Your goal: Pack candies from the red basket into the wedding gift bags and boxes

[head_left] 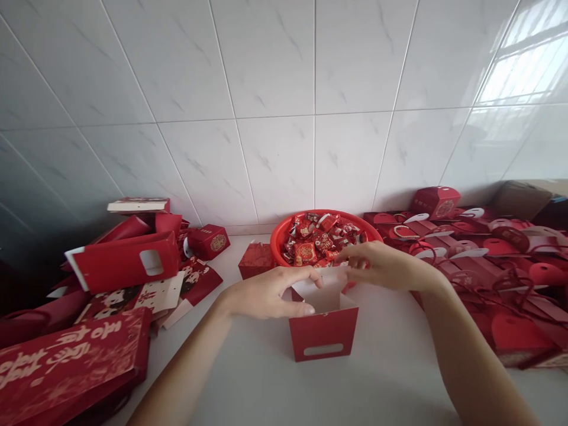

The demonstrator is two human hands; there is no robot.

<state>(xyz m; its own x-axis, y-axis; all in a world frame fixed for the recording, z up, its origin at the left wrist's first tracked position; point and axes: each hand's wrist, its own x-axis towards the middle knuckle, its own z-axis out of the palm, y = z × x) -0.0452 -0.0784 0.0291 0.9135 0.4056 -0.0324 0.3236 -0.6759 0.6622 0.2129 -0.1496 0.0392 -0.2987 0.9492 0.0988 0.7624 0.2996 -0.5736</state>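
Note:
An upright red cardboard box (323, 336) with a white inside and a slot low on its front stands open at the top in the middle of the table. My left hand (277, 293) is at its upper left edge, thumb and fingers apart. Over the box's right rear side is my right hand (377, 266), its fingers spread and slightly blurred near the raised flap. Just behind, a round red plastic basket (278, 236) holds several red-wrapped candies (323, 241).
Red boxes and folded cartons (128, 260) are piled on the left, with a large printed box (75, 367) in front. A small red box (256, 260) sits beside the basket. Several heart-topped red boxes (488, 266) cover the right side. A tiled wall (275, 160) stands behind.

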